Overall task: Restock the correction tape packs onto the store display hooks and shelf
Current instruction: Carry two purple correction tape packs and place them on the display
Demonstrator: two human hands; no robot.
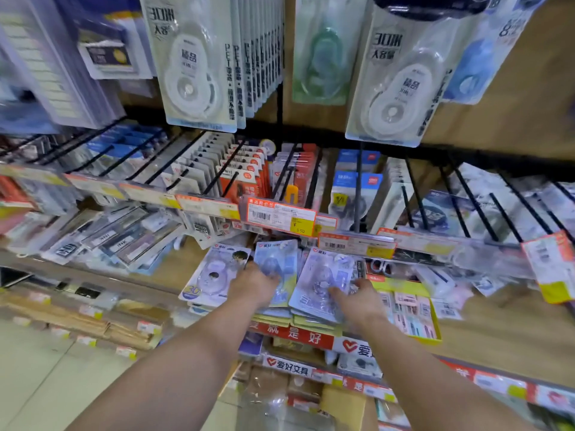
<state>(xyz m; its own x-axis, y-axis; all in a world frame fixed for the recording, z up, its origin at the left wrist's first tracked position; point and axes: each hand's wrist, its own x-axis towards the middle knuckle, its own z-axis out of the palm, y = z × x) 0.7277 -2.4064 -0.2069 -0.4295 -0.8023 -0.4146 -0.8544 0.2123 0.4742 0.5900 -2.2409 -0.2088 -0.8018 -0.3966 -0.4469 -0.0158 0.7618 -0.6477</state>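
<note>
Several pale blue and lilac correction tape packs lie in piles on the wooden shelf [174,269]. My left hand [253,284] rests on the middle pack [275,259], fingers curled over its lower half. My right hand [361,298] grips the lower right edge of the right pack [326,278], which sits tilted on top of its pile. A third pack [214,275] with a cartoon figure lies just left of my left hand. Large white correction tape packs [194,63] hang from upper hooks, another white pack [399,85] further right.
Black display hooks [217,169] carry rows of small carded items above the shelf, fronted by orange price tags [280,216]. A yellow tray [413,312] of carded goods sits right of my right hand. Ink packs [115,241] lie at left. Lower shelves show red labels.
</note>
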